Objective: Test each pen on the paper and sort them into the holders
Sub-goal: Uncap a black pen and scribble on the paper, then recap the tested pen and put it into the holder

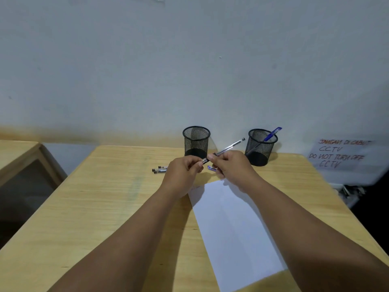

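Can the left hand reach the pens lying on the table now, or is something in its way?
Probably yes. The loose pens lie on the bare table just beside the left hand, with nothing between them. But that hand now pinches the tip end of the clear pen and must release it first.

A pale wall, a wooden table and a handwritten sign.

The light wooden table (101,199) stands against the bluish-white wall (189,60). To the right, a white sign (345,154) in red letters reads "JANGAN DI CABUT CCTV / DO NOT TURN OFF CCTV". On the left stands a second wooden table (19,152) with a dark panel below its top.
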